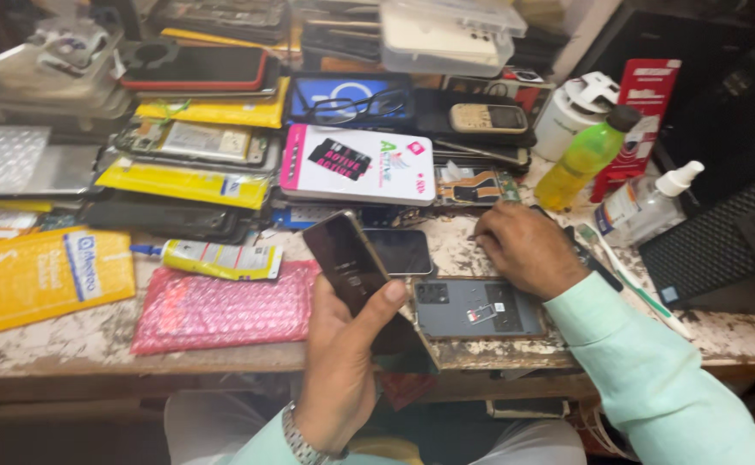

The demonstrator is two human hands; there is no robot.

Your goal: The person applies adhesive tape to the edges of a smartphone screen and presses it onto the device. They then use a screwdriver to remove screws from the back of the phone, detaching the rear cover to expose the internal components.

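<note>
Left hand point(343, 344) upright, apparently gripping phone point(356, 267)

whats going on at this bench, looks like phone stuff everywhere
A person sits at a worn workbench crowded with phone parts and packaging. Their left hand holds a dark phone tilted up off the bench, thumb across its lower part. Their right hand rests on the bench just above an opened phone body lying flat. A glue tube and pink bubble wrap lie to the left, a green bottle to the right.
</note>
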